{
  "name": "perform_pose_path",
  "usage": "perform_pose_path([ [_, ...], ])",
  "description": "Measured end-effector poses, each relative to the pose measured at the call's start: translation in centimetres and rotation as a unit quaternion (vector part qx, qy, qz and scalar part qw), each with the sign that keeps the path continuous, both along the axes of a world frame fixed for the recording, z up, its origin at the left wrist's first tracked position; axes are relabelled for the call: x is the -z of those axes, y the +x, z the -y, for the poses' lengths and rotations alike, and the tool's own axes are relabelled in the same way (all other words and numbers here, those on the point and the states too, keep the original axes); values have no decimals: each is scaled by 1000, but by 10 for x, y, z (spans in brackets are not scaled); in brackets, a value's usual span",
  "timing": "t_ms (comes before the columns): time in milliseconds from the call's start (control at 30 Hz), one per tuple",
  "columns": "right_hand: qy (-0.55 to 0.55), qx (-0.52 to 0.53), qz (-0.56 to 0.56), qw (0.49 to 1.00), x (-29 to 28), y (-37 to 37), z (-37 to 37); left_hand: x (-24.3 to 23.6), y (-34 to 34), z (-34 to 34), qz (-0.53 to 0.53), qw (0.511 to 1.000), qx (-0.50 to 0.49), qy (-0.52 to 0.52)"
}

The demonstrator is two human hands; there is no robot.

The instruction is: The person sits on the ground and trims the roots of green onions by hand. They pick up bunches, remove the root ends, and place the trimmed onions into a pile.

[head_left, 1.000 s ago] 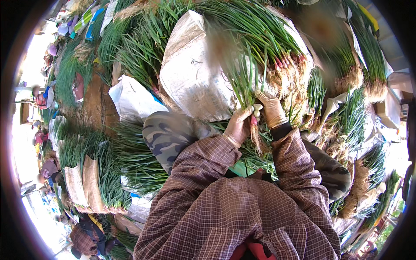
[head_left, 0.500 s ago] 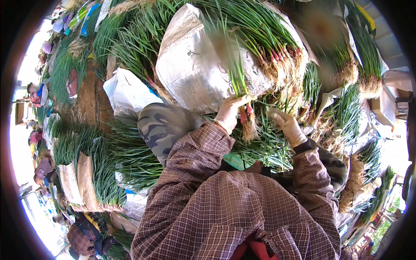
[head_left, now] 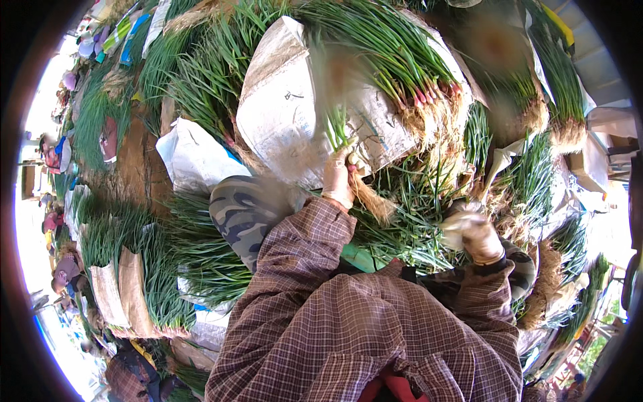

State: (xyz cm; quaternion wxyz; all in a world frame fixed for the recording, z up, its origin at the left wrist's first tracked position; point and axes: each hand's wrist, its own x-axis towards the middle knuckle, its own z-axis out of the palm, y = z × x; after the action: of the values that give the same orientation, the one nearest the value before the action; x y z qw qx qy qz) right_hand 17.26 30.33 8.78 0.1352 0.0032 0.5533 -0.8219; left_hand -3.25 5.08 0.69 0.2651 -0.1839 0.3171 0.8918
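Observation:
My gloved left hand (head_left: pixel 340 175) is closed round a small bunch of spring onions (head_left: pixel 337 130). Their green tops point away over a white sack (head_left: pixel 281 110), and their pale roots hang toward me past my fingers. Off to the right, my gloved right hand (head_left: pixel 474 236) hovers above loose greens (head_left: pixel 408 231); motion smears its fingers, so I cannot tell whether it grips anything. On the sack's right part lies a larger pile of spring onions (head_left: pixel 402 63), its reddish bulbs and tangled roots toward me.
More root-on onions (head_left: pixel 516 194) crowd my right side. Bundles wrapped in sacking (head_left: pixel 130 288) stand at the left beside bare brown ground (head_left: pixel 144 154). My camouflage-clad knee (head_left: pixel 238 208) is left of my left hand. Several people are at the far left edge.
My left hand has drawn slightly left with the onions, whose roots now slant right. My right hand has swung right and nearer, away from the bunch.

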Motion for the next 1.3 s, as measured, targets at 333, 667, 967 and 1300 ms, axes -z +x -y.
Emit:
perform_pose_path([
  [333, 296, 353, -143, 876, 60, -134, 149, 6, 34, -33, -6, 989, 20, 149],
  [667, 748, 132, -24, 650, 65, -250, 57, -35, -9, -9, -64, 994, 61, 68],
  [967, 728, 130, -82, 668, 70, -238, 39, -8, -14, -15, -41, 994, 88, -57],
  [1300, 772, 58, -264, 575, 40, -143, 93, -1, -8, -25, -65, 997, 51, -15],
])
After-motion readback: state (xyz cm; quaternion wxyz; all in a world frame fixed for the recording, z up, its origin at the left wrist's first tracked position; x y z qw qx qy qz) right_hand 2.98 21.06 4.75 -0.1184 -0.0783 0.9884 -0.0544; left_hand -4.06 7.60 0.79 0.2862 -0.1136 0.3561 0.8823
